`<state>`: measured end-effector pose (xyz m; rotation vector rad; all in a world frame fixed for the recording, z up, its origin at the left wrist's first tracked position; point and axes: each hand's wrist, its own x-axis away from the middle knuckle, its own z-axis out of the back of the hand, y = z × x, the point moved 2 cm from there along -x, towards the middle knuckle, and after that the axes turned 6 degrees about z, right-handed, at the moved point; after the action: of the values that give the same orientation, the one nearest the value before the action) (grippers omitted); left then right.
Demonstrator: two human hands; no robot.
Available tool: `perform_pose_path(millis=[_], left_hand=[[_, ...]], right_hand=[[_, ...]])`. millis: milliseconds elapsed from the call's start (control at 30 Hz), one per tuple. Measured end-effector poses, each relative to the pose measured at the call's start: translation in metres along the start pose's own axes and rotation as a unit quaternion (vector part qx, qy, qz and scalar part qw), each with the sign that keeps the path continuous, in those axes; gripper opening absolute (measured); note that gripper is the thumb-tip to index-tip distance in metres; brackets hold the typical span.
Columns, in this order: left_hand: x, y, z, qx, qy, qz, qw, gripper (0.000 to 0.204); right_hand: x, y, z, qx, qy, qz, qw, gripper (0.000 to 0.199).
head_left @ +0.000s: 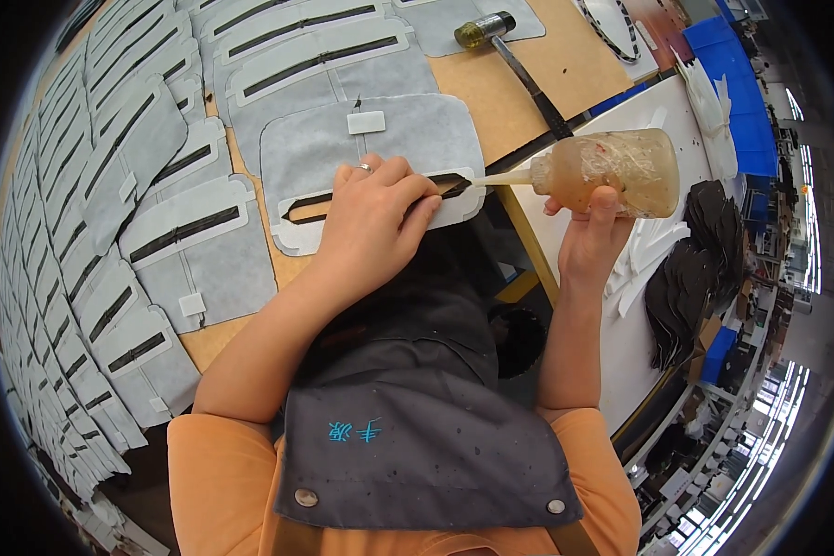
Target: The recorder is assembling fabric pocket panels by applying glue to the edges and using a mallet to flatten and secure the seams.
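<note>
The right hand [591,208] holds a squeeze bottle [625,176], its grip wrapped around the lower side with the thumb against the wall. The bottle is translucent, amber-tinted and tipped onto its side, and its slim nozzle [508,178] points left. The nozzle's tip reaches the right end of a long slot in a gray panel [315,148], right at the black edging [310,200]; whether it touches is too small to tell.

The left hand [375,208], with 1 ring [366,168] on a finger, rests over the middle of the slot. Its fingers bend down, and the thumb lies near the index finger; I can't tell whether this grip pinches the edging or only presses.

The gray panel lies on the brown tabletop [574,60] in front of the person, with 1 small white tag [365,121] above the slot. Similar panels [190,255] overlap in rows to the left. A hammer [526,83] lies beyond the bottle. On the white tabletop [635,104] at right are white strips [635,259] and, just beside them, stacked black pieces [681,301].
</note>
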<state>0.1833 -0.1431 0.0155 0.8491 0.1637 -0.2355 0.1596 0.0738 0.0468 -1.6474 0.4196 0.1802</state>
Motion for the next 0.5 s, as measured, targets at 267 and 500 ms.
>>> perform_pose_path(millis=[267, 500], left_hand=[[-0.0009, 0.0011, -0.0007, -0.016, -0.009, 0.01, 1.0, 0.008], [-0.0007, 0.0008, -0.0016, -0.018, -0.009, 0.007, 1.0, 0.008]], right_hand=[[0.0, 0.0073, -0.0017, 0.03, -0.032, 0.02, 0.999, 0.053], [0.0065, 0.0051, 0.0012, 0.053, -0.034, 0.056, 0.996, 0.054]])
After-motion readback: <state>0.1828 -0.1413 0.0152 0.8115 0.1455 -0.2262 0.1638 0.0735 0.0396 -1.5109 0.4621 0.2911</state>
